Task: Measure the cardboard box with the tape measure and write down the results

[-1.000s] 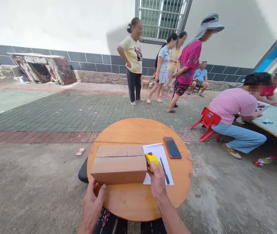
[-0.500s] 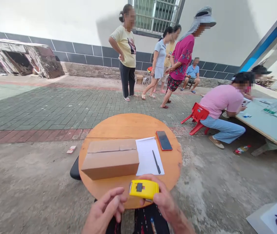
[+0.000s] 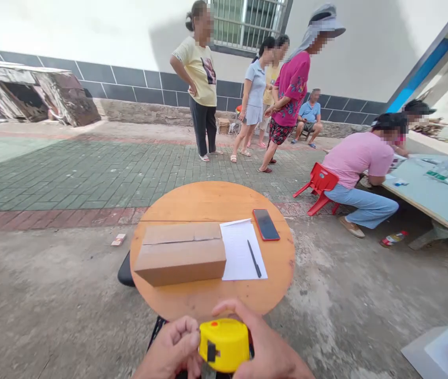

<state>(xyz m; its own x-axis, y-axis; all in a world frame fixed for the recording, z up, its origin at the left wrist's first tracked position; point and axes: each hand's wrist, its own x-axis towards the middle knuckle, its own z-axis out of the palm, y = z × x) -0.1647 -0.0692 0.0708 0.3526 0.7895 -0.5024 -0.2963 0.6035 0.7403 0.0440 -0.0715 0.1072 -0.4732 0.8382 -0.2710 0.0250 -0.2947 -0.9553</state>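
Note:
A yellow tape measure (image 3: 224, 343) is held close to me at the bottom of the view, below the near edge of a round wooden table (image 3: 208, 202). My right hand (image 3: 263, 347) wraps around its right side. My left hand (image 3: 174, 350) has its fingers curled and pinched against the tape measure's left edge. On the table lie a closed cardboard box (image 3: 180, 252), a white sheet of paper (image 3: 239, 250) with a black pen (image 3: 254, 258) on it, and a red-cased phone (image 3: 265, 224).
Several people stand on the paved ground behind the table. A person in pink sits on a red chair (image 3: 318, 184) at a long table (image 3: 437, 197) on the right. A dark stool (image 3: 125, 271) shows under the round table. Paper lies on the ground at bottom right.
The tape measure left the box's right end and came back to me, off the table. My left hand left the box and joined it. The view shifted slightly.

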